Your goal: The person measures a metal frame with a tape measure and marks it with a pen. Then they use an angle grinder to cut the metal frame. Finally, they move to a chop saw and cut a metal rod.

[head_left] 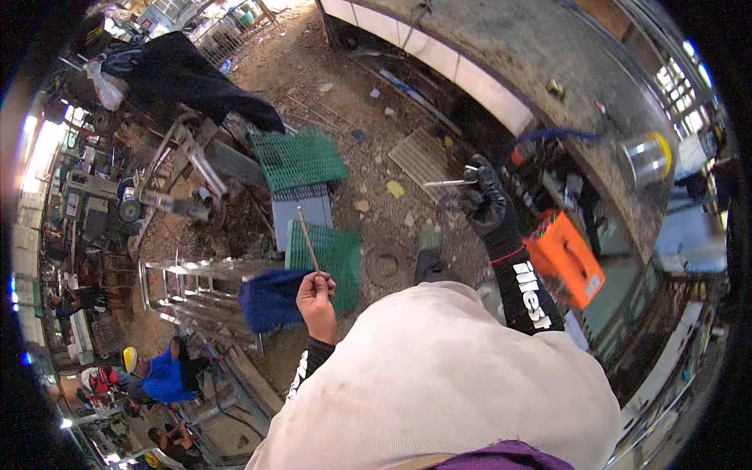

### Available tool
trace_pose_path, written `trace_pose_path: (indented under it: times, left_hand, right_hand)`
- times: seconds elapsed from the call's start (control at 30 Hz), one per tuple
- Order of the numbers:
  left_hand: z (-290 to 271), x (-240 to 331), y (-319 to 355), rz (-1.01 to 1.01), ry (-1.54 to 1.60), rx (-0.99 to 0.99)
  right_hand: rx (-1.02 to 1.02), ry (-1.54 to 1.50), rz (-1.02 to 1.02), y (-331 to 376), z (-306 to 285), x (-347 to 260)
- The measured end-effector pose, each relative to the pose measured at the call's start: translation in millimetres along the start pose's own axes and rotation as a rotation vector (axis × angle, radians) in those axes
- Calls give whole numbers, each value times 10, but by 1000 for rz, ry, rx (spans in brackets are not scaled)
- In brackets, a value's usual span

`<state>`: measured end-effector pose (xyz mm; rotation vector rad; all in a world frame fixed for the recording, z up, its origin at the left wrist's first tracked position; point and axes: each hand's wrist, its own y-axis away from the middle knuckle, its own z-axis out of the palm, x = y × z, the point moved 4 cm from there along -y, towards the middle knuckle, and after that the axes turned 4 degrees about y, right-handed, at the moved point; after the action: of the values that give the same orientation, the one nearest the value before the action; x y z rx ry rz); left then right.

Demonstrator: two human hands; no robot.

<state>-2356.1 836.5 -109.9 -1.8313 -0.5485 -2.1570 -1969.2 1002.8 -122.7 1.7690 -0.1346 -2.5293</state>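
Observation:
My left hand [317,305], bare below a black sleeve, pinches the lower end of a thin brownish-grey rod [309,241] that points up and away. To the right, my right hand [492,207] wears a black glove, its fingers closed round a short silvery metal rod [450,183] that sticks out to the left. The rod's exact kind cannot be made out. Under my left hand are a green slotted plastic mat [345,266] and a bunched dark blue cloth [270,301].
An orange case [565,258] stands beside my right forearm, under a long worktop [548,47] carrying a metal can [648,158]. Another green mat [298,157] lies ahead on the dirt floor. At left are a metal frame [196,274] and a person in blue [168,380].

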Motion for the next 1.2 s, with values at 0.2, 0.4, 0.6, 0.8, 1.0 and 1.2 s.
trace_pose_path:
  times: [0.2, 0.4, 0.6, 0.8, 1.0, 1.2]
  left_hand:
    - [605, 226, -1299, 83, -61, 51]
    - [883, 433, -2547, 84, -94, 114]
    - [1620, 170, -3983, 201, -238, 199]
    - [3031, 748, -5613, 222, -116, 184]
    - [3480, 1398, -6662, 289, -121, 90]
    - [3134, 1263, -7203, 280, -176, 334]
  right_hand:
    - [-69, 180, -20, -1609, 416, -406]
    - [-140, 340, -27, -2885, 774, -403]
    - [-230, 433, 56, -3982, 786, 25]
    - [-316, 572, 54, -5530, 663, -333]
    - [-510, 810, -282, -7265, 1333, -1002]
    - [-422, 527, 135, -8329, 2188, -1227]
